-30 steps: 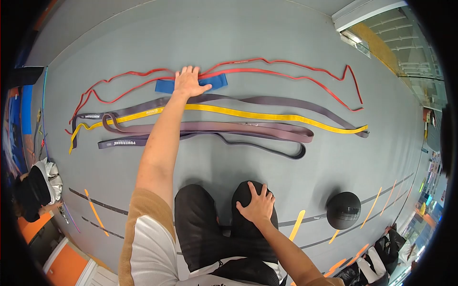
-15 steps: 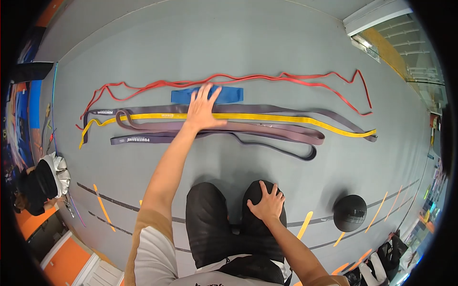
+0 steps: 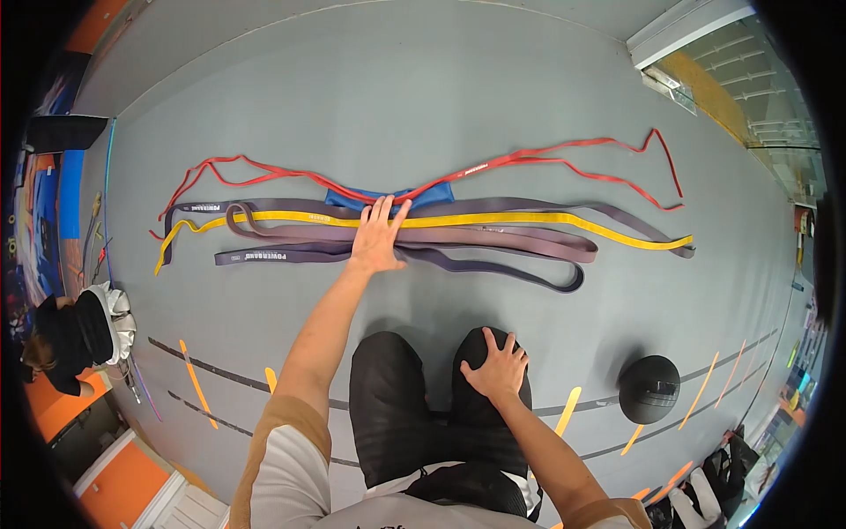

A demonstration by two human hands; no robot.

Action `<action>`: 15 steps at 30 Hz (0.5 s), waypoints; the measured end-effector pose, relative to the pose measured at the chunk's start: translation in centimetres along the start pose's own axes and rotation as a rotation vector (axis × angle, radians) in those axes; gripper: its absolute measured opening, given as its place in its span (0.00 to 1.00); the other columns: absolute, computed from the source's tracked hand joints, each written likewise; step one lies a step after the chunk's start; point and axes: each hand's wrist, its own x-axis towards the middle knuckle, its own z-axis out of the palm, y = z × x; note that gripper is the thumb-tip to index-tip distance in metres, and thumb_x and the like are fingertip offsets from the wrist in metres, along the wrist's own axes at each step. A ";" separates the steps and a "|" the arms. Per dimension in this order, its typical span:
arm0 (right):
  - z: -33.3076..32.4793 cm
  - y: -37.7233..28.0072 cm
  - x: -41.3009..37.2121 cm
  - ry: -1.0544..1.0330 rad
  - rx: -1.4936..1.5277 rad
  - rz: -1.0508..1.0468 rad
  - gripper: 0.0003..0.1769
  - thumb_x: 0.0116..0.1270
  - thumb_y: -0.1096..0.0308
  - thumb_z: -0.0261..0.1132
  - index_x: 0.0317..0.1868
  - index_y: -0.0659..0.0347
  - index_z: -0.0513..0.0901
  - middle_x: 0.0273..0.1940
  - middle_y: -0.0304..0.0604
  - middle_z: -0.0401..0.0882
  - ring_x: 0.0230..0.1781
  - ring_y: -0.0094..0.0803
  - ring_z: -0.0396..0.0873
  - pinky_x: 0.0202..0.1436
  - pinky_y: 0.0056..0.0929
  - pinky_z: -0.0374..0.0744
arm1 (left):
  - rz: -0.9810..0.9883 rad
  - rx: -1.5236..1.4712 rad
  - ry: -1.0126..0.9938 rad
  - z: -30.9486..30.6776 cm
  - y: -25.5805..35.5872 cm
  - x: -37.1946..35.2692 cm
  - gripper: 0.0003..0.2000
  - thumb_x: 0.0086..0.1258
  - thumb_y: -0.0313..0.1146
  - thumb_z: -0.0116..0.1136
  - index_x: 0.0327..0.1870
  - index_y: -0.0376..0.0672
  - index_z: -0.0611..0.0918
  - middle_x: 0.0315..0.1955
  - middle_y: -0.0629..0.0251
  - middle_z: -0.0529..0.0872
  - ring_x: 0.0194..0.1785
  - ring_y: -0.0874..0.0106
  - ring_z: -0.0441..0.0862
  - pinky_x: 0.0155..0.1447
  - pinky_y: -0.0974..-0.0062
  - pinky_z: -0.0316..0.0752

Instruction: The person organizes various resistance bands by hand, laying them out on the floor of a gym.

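Observation:
My left hand (image 3: 378,240) reaches out over a row of elastic resistance bands on the floor. Its fingers are stretched and a little apart, with the tips at the red band (image 3: 480,168), whose middle sags toward me across the blue band (image 3: 432,194). Below the palm pass the yellow band (image 3: 529,218), the mauve band (image 3: 538,240) and a dark grey-purple band (image 3: 282,257). Another dark band (image 3: 198,208) runs behind the yellow one. My right hand (image 3: 499,367) rests on my knee, fingers spread, holding nothing.
A black ball (image 3: 649,390) sits on the floor to my right. Dark and orange tape lines (image 3: 569,411) mark the floor near me. At the far left is another person (image 3: 75,339); dark bags (image 3: 727,463) lie at the lower right.
My left hand has drawn back toward me. The red band's middle has come with it, bending over the blue band, which has also shifted nearer. My right hand stays on the knee.

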 end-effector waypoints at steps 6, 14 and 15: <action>0.1 0.1 -0.3 0.005 0.004 -0.004 0.45 0.50 0.39 0.64 0.69 0.41 0.62 0.65 0.61 0.58 0.55 0.59 0.69 0.61 0.51 0.64 | -0.102 0.062 0.028 1.5 -0.8 2.2 0.47 0.42 0.39 0.74 0.66 0.38 0.61 0.54 0.55 0.72 0.60 0.63 0.69 0.63 0.66 0.62; -0.2 0.1 -0.6 0.005 0.009 0.004 0.46 0.50 0.39 0.64 0.70 0.42 0.61 0.65 0.62 0.58 0.55 0.60 0.69 0.61 0.52 0.64 | -0.220 0.080 -0.056 3.2 -0.7 3.1 0.20 0.46 0.35 0.67 0.41 0.42 0.78 0.40 0.62 0.82 0.51 0.66 0.77 0.57 0.70 0.66; -0.2 0.0 -0.6 0.007 0.016 0.004 0.46 0.50 0.39 0.64 0.70 0.42 0.61 0.65 0.62 0.58 0.55 0.60 0.69 0.61 0.52 0.64 | -0.260 0.051 -0.107 3.0 -0.6 2.8 0.20 0.45 0.35 0.66 0.42 0.41 0.79 0.41 0.61 0.82 0.52 0.65 0.78 0.58 0.70 0.66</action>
